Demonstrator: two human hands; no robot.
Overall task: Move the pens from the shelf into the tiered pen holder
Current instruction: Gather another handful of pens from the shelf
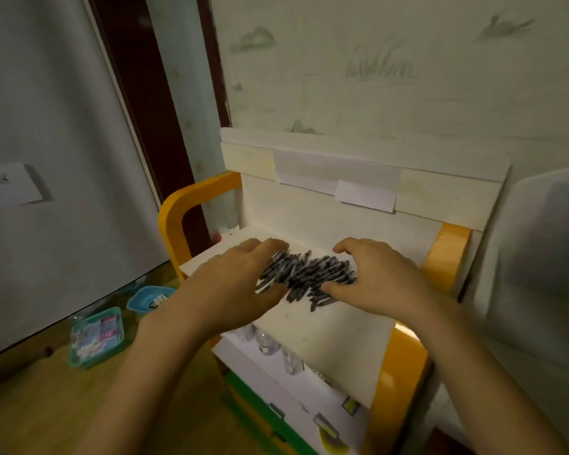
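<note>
Showing a pale, matt, wood-grained board on the shelf (326,323) at frame centre, framed by glossy orange side rails (398,385) looking like lacquered wood or plastic, with smooth white paper labels (365,195) lying flat on the back panel. Heaping at centre as dark pens (306,277) with a dull plastic sheen. Glinting at lower left as teal plastic baskets (96,339) on a warm, smooth wooden floor (30,415), beneath a matt grey wall panel (46,126).

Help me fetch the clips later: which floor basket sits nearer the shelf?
The blue basket, right beside the shelf's orange leg. The green basket lies farther left and nearer the camera, full of small colourful items.
</note>
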